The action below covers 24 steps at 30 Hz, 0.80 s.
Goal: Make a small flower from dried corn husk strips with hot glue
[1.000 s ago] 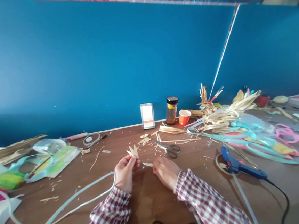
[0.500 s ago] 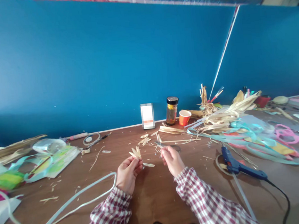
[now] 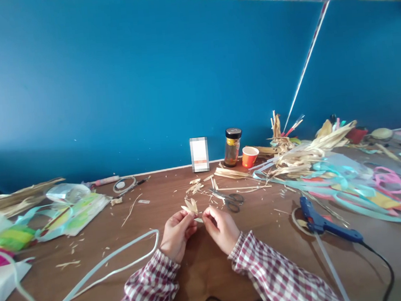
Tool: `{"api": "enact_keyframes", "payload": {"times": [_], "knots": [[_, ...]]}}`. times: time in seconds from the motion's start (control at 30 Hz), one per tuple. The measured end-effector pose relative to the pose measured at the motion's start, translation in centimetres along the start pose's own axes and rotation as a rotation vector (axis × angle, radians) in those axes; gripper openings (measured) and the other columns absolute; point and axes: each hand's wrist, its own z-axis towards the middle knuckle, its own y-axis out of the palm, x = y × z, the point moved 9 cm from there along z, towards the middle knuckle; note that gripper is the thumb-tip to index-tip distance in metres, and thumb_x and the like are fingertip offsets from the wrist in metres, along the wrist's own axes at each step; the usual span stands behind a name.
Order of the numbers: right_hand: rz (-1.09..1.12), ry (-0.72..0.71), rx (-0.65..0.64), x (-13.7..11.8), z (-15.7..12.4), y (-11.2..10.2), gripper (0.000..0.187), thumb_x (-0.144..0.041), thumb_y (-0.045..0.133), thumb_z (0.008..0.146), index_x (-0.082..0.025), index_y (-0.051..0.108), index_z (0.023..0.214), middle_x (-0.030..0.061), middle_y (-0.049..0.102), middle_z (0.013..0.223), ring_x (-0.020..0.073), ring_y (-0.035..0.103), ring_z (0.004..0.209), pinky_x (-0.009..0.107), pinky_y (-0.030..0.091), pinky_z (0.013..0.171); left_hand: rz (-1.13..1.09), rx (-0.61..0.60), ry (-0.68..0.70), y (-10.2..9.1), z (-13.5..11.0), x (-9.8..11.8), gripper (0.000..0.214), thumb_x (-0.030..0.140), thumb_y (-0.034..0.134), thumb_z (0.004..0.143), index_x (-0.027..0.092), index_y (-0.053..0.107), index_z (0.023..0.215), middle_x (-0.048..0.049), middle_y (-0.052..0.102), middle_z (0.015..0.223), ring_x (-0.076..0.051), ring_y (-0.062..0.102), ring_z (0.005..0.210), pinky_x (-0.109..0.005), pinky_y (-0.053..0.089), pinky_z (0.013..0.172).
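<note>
My left hand [image 3: 177, 232] pinches a small fan of pale corn-husk petals [image 3: 191, 206] above the brown table [image 3: 203, 267]. My right hand [image 3: 221, 227] is closed in a pinch right beside it, its fingertips meeting the left hand's at a loose husk piece [image 3: 198, 220]; whether it holds that piece I cannot make out. Both wrists wear red-and-white checked sleeves. Grey scissors [image 3: 230, 199] lie just beyond my right hand.
A blue glue gun [image 3: 324, 221] with a black cord lies at right. Husk strips and pastel ribbons [image 3: 332, 176] pile up at the back right, by a jar [image 3: 232, 147] and an orange cup [image 3: 249, 156]. A white tube [image 3: 92, 274] loops at left, near packets [image 3: 70, 213].
My right hand reached out toward the scissors, then came back to meet my left hand. The left hand with the petals shifted slightly right. The view tilted a little.
</note>
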Motion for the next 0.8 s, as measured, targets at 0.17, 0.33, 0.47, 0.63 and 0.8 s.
{"api": "enact_keyframes", "payload": {"times": [0.17, 0.33, 0.47, 0.63, 0.8], "knots": [[0.009, 0.007, 0.017, 0.23, 0.11, -0.25, 0.013, -0.019, 0.043, 0.085, -0.019, 0.054, 0.078, 0.0001, 0.06, 0.064, 0.0128, 0.056, 0.057, 0.021, 0.041, 0.054, 0.031, -0.017, -0.011, 0.2, -0.08, -0.24, 0.021, 0.023, 0.077, 0.058, 0.012, 0.062, 0.067, -0.0004, 0.063, 0.061, -0.005, 0.056, 0.046, -0.013, 0.049, 0.046], [-0.001, 0.013, 0.017, 0.49, 0.05, -0.16, 0.012, -0.018, 0.045, 0.085, -0.019, 0.056, 0.08, 0.0003, 0.062, 0.065, 0.0127, 0.057, 0.057, 0.021, 0.042, 0.054, 0.042, -0.028, -0.017, 0.34, -0.11, -0.25, 0.023, 0.024, 0.078, 0.057, 0.011, 0.063, 0.067, -0.0004, 0.063, 0.06, -0.005, 0.055, 0.047, -0.013, 0.048, 0.047], [0.006, 0.015, 0.014, 0.63, 0.01, -0.05, 0.012, -0.019, 0.045, 0.085, -0.019, 0.057, 0.08, 0.0002, 0.062, 0.065, 0.0124, 0.058, 0.056, 0.02, 0.042, 0.053, 0.04, -0.031, -0.017, 0.45, -0.15, -0.18, 0.023, 0.024, 0.079, 0.056, 0.011, 0.063, 0.066, -0.0005, 0.063, 0.059, -0.005, 0.055, 0.047, -0.013, 0.048, 0.047], [-0.001, 0.018, -0.005, 0.67, -0.04, 0.15, 0.012, -0.02, 0.045, 0.084, -0.019, 0.056, 0.078, -0.0004, 0.06, 0.062, 0.0123, 0.055, 0.053, 0.021, 0.039, 0.05, 0.035, -0.027, -0.013, 0.33, -0.12, -0.24, 0.024, 0.024, 0.079, 0.056, 0.011, 0.062, 0.065, -0.0004, 0.062, 0.059, -0.005, 0.055, 0.047, -0.013, 0.049, 0.047], [0.004, 0.033, -0.002, 0.77, -0.06, 0.14, 0.012, -0.02, 0.046, 0.084, -0.019, 0.055, 0.077, -0.0003, 0.06, 0.061, 0.0123, 0.055, 0.053, 0.021, 0.039, 0.05, 0.043, -0.025, -0.013, 0.4, -0.09, -0.24, 0.024, 0.025, 0.079, 0.056, 0.011, 0.062, 0.065, -0.0008, 0.062, 0.059, -0.005, 0.055, 0.047, -0.013, 0.049, 0.047]]}}
